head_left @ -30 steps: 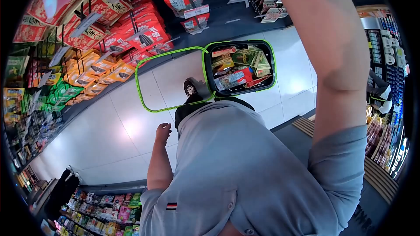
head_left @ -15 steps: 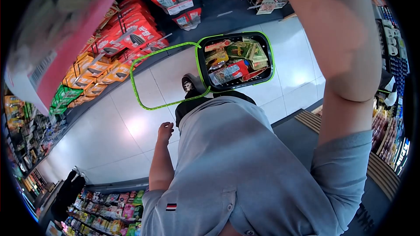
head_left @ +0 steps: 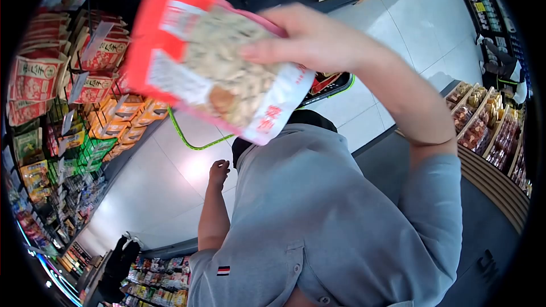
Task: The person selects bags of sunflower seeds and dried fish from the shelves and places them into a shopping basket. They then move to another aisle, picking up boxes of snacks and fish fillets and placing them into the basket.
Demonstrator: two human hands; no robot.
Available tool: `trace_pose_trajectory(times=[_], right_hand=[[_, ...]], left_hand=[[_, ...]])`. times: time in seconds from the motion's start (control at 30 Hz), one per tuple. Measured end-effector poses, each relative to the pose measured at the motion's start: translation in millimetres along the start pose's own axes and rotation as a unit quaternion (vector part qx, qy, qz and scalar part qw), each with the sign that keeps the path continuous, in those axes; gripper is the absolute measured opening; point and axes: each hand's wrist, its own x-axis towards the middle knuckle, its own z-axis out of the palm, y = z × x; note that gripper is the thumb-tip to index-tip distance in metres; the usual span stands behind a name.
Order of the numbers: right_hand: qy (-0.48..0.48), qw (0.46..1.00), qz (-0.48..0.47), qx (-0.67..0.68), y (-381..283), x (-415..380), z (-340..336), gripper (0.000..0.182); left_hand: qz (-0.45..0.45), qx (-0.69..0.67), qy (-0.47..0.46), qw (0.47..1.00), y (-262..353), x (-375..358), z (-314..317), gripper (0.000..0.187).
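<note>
My right hand (head_left: 296, 37) grips a bag of pale seeds (head_left: 227, 68) by its edge, thumb on the front. Red, white and pink, the bag is tilted and held out above the floor, slightly blurred. Behind it the black shopping basket (head_left: 325, 98) with a green rim is mostly hidden; a corner with some packets shows. The basket's green handle (head_left: 193, 145) lies folded out to the left, partly covered by the bag. My left hand (head_left: 219, 173) hangs low by my side, fingers loosely curled and a little apart, holding nothing.
At the left, racks carry hanging red packets (head_left: 37, 79), orange packets (head_left: 122, 115) and green packets (head_left: 94, 153). A slatted counter (head_left: 483, 199) with food trays stands at the right. Someone in dark clothes (head_left: 119, 267) is at the lower left. Pale floor tiles (head_left: 165, 193) lie between.
My right hand has come down and back from the upper left with the bag, bringing it fully into view and across the basket. My left hand stays low. The view has turned slightly.
</note>
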Motion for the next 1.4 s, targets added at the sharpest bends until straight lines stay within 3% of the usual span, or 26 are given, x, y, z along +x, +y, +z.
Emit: trace_pose_trajectory(times=[0.13, 0.17, 0.23, 0.27, 0.33, 0.5, 0.57, 0.63, 0.7, 0.77, 0.83, 0.87, 0.9, 0.97, 1.0, 1.07, 1.1, 1.23, 1.3, 1.33, 1.4], right_hand=[[0.114, 0.972, 0.096, 0.184, 124, -24, -24, 0.051], [0.137, 0.953, 0.099, 0.252, 165, -29, -28, 0.051], [0.251, 0.891, 0.216, 0.31, 205, -45, -30, 0.049], [0.255, 0.889, 0.213, 0.316, 240, -51, -31, 0.049], [0.331, 0.829, 0.251, 0.374, 315, -57, -30, 0.044], [0.429, 0.743, 0.283, 0.429, 388, -51, -29, 0.038], [0.476, 0.682, 0.255, 0.493, 412, -38, -38, 0.041], [0.475, 0.674, 0.248, 0.508, 421, -27, -45, 0.044], [0.548, 0.641, 0.234, 0.484, 422, -6, -51, 0.051], [0.537, 0.634, 0.253, 0.496, 437, 16, -60, 0.053], [0.571, 0.607, 0.354, 0.424, 432, 34, -70, 0.052], [0.55, 0.631, 0.36, 0.411, 429, 37, -73, 0.05], [0.548, 0.63, 0.361, 0.416, 442, 47, -78, 0.05], [0.537, 0.636, 0.467, 0.299, 497, 67, -84, 0.052], [0.582, 0.643, 0.399, 0.296, 548, 79, -76, 0.049], [0.541, 0.656, 0.413, 0.326, 560, 93, -83, 0.044], [0.504, 0.665, 0.42, 0.356, 562, 97, -86, 0.04], [0.516, 0.668, 0.401, 0.355, 517, 116, -87, 0.033], [0.493, 0.629, 0.436, 0.413, 548, 130, -84, 0.036], [0.486, 0.63, 0.46, 0.393, 567, 135, -80, 0.041], [0.475, 0.632, 0.479, 0.382, 569, 133, -78, 0.039]], left_hand=[[0.018, 0.024, 0.01, 0.999, 25, -11, -4, 0.038], [0.028, 0.024, 0.016, 0.999, 30, -15, -5, 0.039], [0.034, 0.048, 0.026, 0.998, 39, -25, -8, 0.039], [0.044, 0.063, 0.033, 0.997, 45, -30, -8, 0.04], [0.039, 0.095, 0.036, 0.994, 53, -42, -11, 0.04], [0.02, 0.176, 0.054, 0.983, 62, -77, -23, 0.042], [0.019, 0.198, 0.06, 0.978, 75, -98, -23, 0.043], [0.012, 0.21, 0.06, 0.976, 67, -104, -31, 0.043], [0.009, 0.215, 0.084, 0.973, 72, -120, -26, 0.041], [0.023, 0.16, 0.09, 0.983, 51, -121, -26, 0.042], [0.005, 0.133, 0.084, 0.988, 40, -130, -15, 0.04], [0.001, 0.126, 0.071, 0.99, 32, -137, -10, 0.039], [0.0, 0.118, 0.056, 0.991, 25, -140, -4, 0.037], [0.009, 0.125, 0.041, 0.991, 19, -155, 11, 0.036], [0.005, 0.137, 0.046, 0.989, 17, -161, 18, 0.036], [-0.058, 0.124, 0.037, 0.99, 4, -169, 24, 0.034], [-0.063, 0.123, 0.04, 0.99, -6, -172, 24, 0.034], [-0.036, 0.112, 0.043, 0.992, -20, -185, 24, 0.03], [-0.082, 0.148, 0.029, 0.985, -33, -182, 17, 0.028], [-0.084, 0.114, 0.046, 0.989, -6, -188, 28, 0.029], [-0.084, 0.111, 0.046, 0.989, -8, -188, 28, 0.03]])
